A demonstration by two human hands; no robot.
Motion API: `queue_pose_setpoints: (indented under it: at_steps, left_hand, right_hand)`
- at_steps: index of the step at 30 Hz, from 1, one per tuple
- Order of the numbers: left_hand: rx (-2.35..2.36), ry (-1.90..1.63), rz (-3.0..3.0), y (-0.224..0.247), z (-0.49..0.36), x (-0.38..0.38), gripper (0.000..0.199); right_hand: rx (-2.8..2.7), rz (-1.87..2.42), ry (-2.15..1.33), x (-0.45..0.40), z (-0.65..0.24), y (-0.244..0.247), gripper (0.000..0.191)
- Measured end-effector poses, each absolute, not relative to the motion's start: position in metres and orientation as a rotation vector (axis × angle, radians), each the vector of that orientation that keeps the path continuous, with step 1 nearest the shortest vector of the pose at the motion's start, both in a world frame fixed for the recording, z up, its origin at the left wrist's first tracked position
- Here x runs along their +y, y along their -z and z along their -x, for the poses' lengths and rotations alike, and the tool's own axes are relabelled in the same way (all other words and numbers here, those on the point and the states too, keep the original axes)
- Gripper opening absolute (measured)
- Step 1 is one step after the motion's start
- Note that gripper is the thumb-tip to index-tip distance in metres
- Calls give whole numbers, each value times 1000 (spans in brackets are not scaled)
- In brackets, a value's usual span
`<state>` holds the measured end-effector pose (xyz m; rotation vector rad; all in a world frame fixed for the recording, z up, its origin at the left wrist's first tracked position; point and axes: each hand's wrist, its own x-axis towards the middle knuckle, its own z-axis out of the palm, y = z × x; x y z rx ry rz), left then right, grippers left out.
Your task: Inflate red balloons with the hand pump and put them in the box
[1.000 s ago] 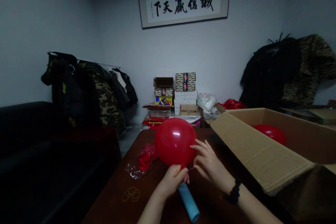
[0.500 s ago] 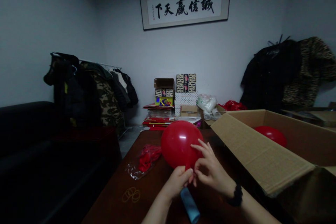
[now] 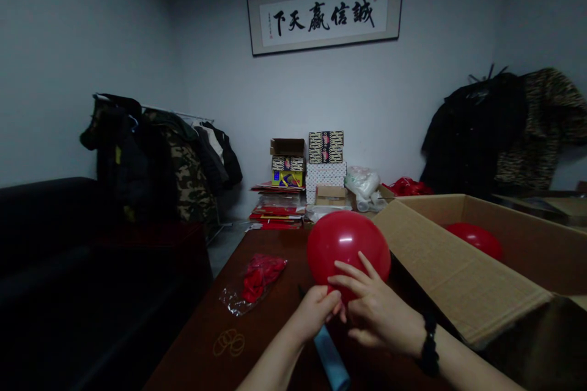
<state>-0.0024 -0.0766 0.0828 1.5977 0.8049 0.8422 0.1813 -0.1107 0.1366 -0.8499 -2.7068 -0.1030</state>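
A round, inflated red balloon (image 3: 346,244) is in front of me above the dark brown table, its neck end toward me. My left hand (image 3: 318,311) is closed around the balloon's neck, which the fingers mostly hide. Close beside it, my right hand (image 3: 378,308) has its fingers spread, several of them lying over the balloon's lower right side, the thumb lower and apart. Whether a thin band is at its fingertips I cannot make out. Beneath my hands lies a blue tube (image 3: 331,357). Several thin yellowish rubber bands (image 3: 229,343) rest on the table to the left.
A clear bag of red balloons (image 3: 259,278) lies left on the table (image 3: 192,348). At right stands an open cardboard box (image 3: 463,269) with another red balloon (image 3: 474,239) inside. Stacked boxes (image 3: 325,165) and red papers fill the far end. A black sofa (image 3: 46,256) is at left.
The balloon has shifted right and tilted. My right hand has gone from a thumb-and-finger pinch near the neck to spread fingers over the balloon's side. My left hand keeps its grip.
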Motion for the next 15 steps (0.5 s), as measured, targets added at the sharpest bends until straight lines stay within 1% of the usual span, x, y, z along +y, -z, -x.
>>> queue_pose_setpoints:
  at_steps: [2, 6, 9, 13, 15]
  left_hand:
    - [795, -832, -1606, -80, 1, -74, 49]
    - [791, -811, -1548, -73, -8, -76, 40]
    - [809, -848, -1463, -74, -14, -80, 41]
    - [847, -826, -1512, -80, -14, -77, 50]
    - [863, -840, -1540, -81, -13, -73, 52]
  right_hand:
    - [-2707, 829, 53, -112, -185, -135, 12]
    - [-2651, 789, -112, -117, -185, -130, 22]
    - [-2671, 782, -172, -115, -183, -128, 16]
    - [-2659, 846, 43, -111, -182, -127, 7]
    - [-2606, 895, 203, -109, -183, -125, 9]
